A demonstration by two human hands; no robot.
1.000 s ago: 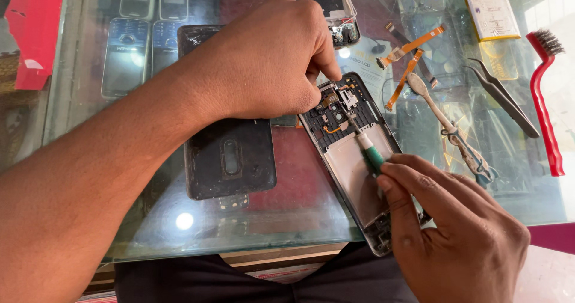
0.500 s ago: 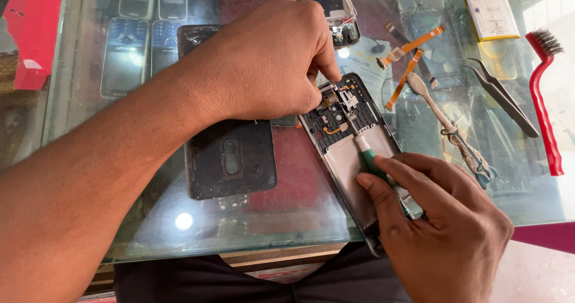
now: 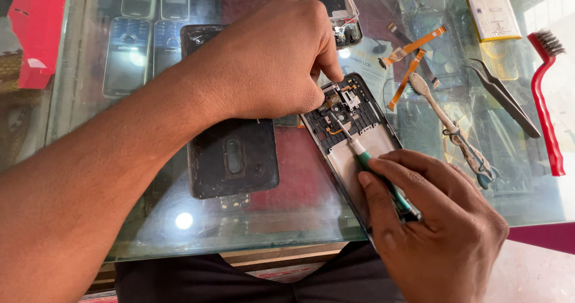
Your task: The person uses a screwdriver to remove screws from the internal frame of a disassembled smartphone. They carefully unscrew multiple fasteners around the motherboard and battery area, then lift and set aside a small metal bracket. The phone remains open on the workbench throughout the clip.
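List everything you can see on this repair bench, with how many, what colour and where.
Opened phone: 1, grey frame, centre, under both hands.
Screwdriver: 1, green and white, tip on the phone's upper board.
Back cover: 1, black, left of the phone.
Second opened phone: 1, pale frame, top centre.
Flex cables: 2, orange, right of the phone.
Scissors: 1, worn pale handle, right of the cables.
Tweezers: 1, dark, right.
Brush: 1, red, far right.
Battery: 1, white and yellow, top right.
Keypad phones: 4, under the glass, top left.
Box: 1, red, far left.
Left hand: fingers pinch a part on the phone's top.
Right hand: holds the screwdriver.
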